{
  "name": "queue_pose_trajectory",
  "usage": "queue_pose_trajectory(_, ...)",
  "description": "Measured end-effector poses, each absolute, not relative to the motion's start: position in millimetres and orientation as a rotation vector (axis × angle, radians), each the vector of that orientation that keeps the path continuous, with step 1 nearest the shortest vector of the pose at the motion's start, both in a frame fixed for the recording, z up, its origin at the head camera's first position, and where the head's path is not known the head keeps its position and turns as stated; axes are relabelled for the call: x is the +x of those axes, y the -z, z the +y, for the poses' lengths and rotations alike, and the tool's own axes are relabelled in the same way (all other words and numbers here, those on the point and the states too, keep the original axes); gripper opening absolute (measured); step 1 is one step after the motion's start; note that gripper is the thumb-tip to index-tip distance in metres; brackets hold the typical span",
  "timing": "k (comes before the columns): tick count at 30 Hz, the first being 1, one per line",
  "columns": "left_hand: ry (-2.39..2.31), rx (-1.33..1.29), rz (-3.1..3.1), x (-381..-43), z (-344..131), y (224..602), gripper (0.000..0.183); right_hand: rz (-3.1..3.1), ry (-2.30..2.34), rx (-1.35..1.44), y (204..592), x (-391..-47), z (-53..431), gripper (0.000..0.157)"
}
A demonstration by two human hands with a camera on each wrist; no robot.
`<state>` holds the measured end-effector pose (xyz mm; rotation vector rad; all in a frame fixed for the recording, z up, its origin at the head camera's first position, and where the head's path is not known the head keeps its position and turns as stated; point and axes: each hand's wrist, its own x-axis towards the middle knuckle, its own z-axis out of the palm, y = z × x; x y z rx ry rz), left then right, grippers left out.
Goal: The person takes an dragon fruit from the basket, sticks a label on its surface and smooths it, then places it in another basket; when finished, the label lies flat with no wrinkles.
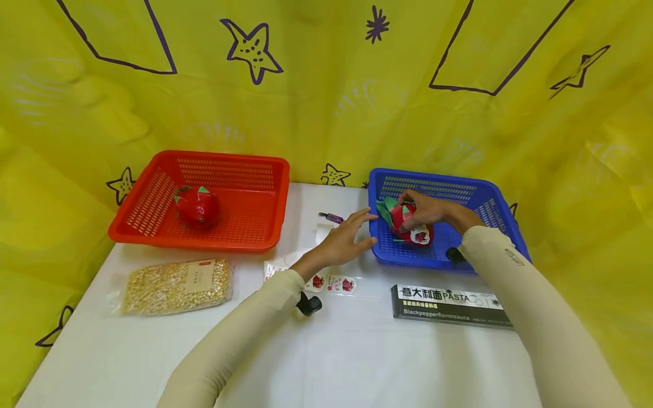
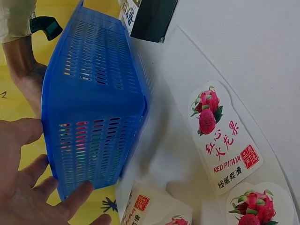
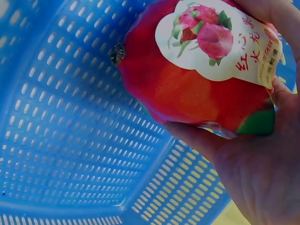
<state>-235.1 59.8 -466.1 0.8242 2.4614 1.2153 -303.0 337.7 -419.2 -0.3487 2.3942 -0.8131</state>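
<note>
Inside the blue basket [image 1: 449, 258], my right hand [image 1: 428, 209] grips a red dragon fruit [image 3: 197, 93] with green-tipped scales. A white sticker [image 3: 206, 42] printed with a pitaya picture is on its side. My left hand [image 1: 344, 241] is at the basket's left edge, fingers spread and holding nothing. In the left wrist view its fingers reach the rim; whether they all touch it I cannot tell. Below that hand lies a strip of pitaya stickers [image 1: 340, 283]. Another dragon fruit [image 1: 198, 207] sits in the red basket [image 1: 245, 226], with no sticker visible on it.
A bag of yellow kernels [image 1: 176, 287] lies in front of the red basket. A black-and-white pasta box [image 1: 451, 306] lies before the blue one. Between the baskets is a small purple tube [image 1: 334, 217]. A yellow curtain [image 1: 316, 107] hangs behind the white table [image 1: 357, 362].
</note>
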Motion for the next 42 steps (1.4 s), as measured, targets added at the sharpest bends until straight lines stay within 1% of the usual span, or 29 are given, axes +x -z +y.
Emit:
queue_pose_trajectory(8, -1.195, 0.842, 2.471, -236, 64, 463, 0.059, 2.486, 0.825, -0.374, 410, -292, 343, 0.075)
queue_pose_trajectory(17, -1.196, 0.816, 2.518, -233, 55, 461, 0.059, 2.669, 0.746, -0.453, 413, -286, 336, 0.068)
queue_pose_trajectory(21, -1.146, 0.828, 2.565, -230, 49, 458, 0.058, 2.682, 0.752, -0.441, 416, -281, 336, 0.069)
queue_pose_trajectory(28, -1.174, 0.84, 2.596, -226, 28, 436, 0.061, 2.686, 0.789, -0.352, 417, -271, 343, 0.076)
queue_pose_trajectory(32, -1.181, 0.849, 2.644, -230, 10, 416, 0.06, 2.741, 0.814, -0.349, 417, -267, 346, 0.071)
queue_pose_trajectory(35, -1.21, 0.836, 2.695, -234, -7, 404, 0.059, 2.824, 0.85, -0.354, 415, -266, 342, 0.065)
queue_pose_trajectory(42, -1.286, 0.71, 2.76, -249, -62, 387, 0.059, 3.002, 1.016, -0.332, 404, -255, 306, 0.052)
